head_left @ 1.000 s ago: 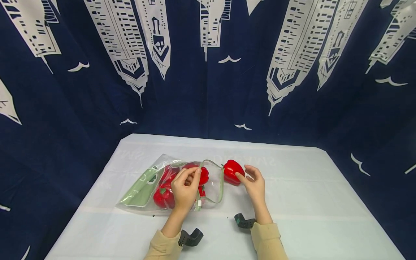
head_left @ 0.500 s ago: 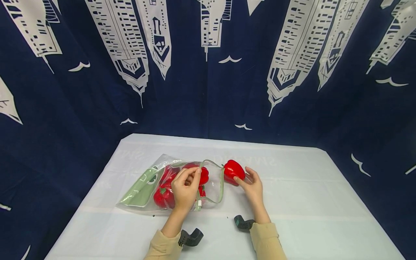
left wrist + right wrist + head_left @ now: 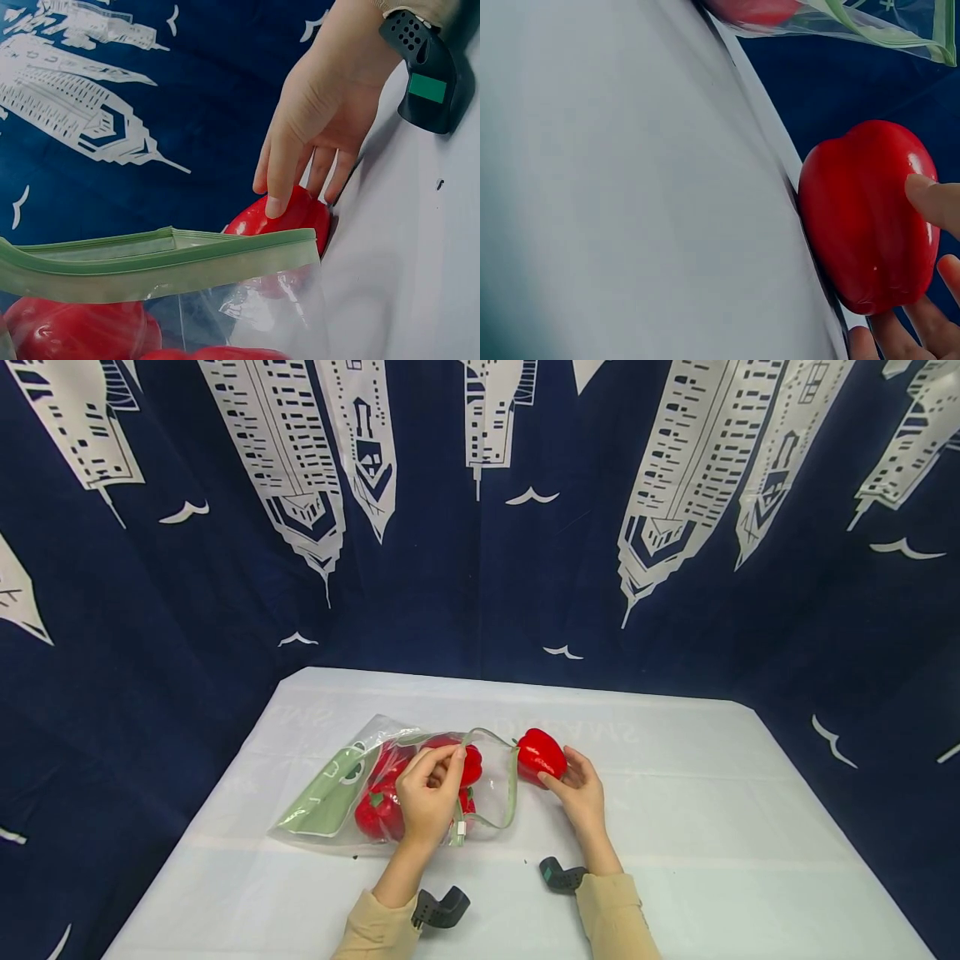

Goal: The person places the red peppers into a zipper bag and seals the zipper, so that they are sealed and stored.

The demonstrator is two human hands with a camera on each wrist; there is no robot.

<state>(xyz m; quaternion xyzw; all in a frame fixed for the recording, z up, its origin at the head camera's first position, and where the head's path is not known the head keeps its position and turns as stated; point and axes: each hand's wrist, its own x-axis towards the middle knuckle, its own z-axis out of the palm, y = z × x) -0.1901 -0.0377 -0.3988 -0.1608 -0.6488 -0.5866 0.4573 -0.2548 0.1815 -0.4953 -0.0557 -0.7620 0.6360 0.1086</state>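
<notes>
A clear zip bag (image 3: pixel 322 797) with a green panel and green zip lies on its side, its mouth held open toward the right. Several red bell peppers (image 3: pixel 378 812) are inside it. My left hand (image 3: pixel 429 793) pinches the bag's green rim between thumb and fingertips. Just outside the mouth, another red bell pepper (image 3: pixel 540 754) rests on the table. My right hand (image 3: pixel 585 792) grips that pepper from its right end. In the right wrist view its thumb (image 3: pixel 934 202) lies on the pepper's side, with the other fingers around the end.
All of this is on a white-covered table (image 3: pixel 712 827). A dark blue curtain (image 3: pixel 480 593) with white building prints hangs behind it. Black wrist cameras (image 3: pixel 442 907) are strapped to both forearms, close over the table.
My right hand has moved slightly left and closed in around the loose bell pepper, its thumb sliding lower along it. The left hand and the bag stay where they were.
</notes>
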